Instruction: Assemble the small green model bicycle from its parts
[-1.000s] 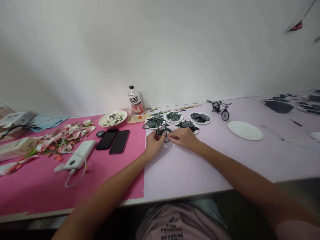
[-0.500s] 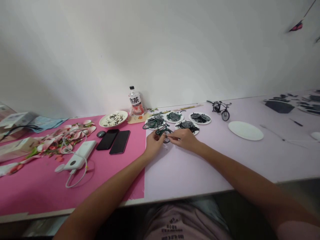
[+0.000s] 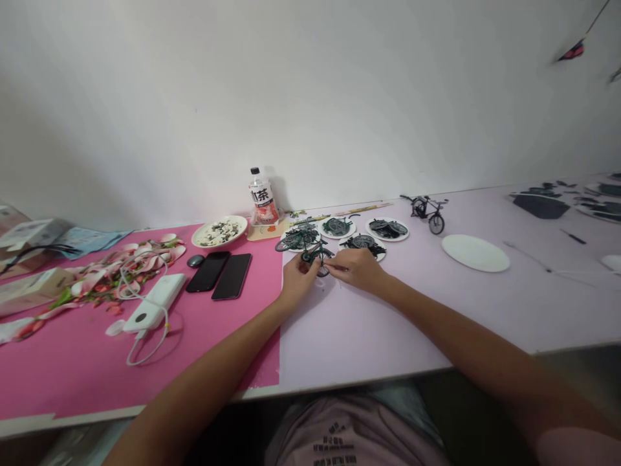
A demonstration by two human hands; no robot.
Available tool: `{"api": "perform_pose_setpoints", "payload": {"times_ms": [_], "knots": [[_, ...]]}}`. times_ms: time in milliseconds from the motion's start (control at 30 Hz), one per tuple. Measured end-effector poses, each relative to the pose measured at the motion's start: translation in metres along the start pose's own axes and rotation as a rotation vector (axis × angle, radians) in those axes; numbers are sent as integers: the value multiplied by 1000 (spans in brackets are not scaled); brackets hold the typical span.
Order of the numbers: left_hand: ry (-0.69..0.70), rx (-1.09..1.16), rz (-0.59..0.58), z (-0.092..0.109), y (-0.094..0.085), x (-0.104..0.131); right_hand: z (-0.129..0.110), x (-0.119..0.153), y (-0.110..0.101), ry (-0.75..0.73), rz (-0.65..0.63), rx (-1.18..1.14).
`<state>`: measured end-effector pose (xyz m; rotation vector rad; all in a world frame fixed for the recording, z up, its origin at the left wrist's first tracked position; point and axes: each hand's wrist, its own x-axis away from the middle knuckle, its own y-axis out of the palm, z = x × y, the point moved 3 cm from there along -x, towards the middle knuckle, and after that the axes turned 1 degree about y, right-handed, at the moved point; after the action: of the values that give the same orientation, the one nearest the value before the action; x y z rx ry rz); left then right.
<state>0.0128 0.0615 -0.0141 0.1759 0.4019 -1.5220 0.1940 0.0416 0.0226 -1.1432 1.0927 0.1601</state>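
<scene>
A small dark green toy bicycle point(image 3: 321, 250) is held just above the lilac part of the table, its spoked wheel between my two hands. My left hand point(image 3: 297, 277) is closed around the bicycle's left and lower side, the thumb against the wheel. From the right, my right hand point(image 3: 359, 266) pinches at the wheel's edge with thumb and forefinger; any tiny piece between those fingertips is too small to make out. Close behind, small plates of dark parts stand together, among them a plate of wheels point(image 3: 387, 229) and a plate of black pieces point(image 3: 383, 256).
A finished-looking toy bicycle point(image 3: 427, 212) stands at the back, near a white oval plate point(image 3: 475, 253). Further right lies a small dark-handled tool point(image 3: 573, 236). On the pink side are two phones point(image 3: 231, 277), a power bank point(image 3: 155, 303) with cable, a bowl point(image 3: 195, 240), a bottle point(image 3: 263, 199) and artificial flowers.
Almost nothing differs. Both hands keep their places on the toy bicycle, with only a slight shift of the fingers and the view.
</scene>
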Motion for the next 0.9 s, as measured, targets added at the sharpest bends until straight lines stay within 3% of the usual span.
{"api": "perform_pose_setpoints", "payload": {"times_ms": [500, 900], "knots": [[-23, 92, 6, 14, 0, 3, -6, -5, -8, -32, 53, 7], [-25, 117, -18, 17, 0, 4, -9, -7, -10, -6, 128, -162]]}}
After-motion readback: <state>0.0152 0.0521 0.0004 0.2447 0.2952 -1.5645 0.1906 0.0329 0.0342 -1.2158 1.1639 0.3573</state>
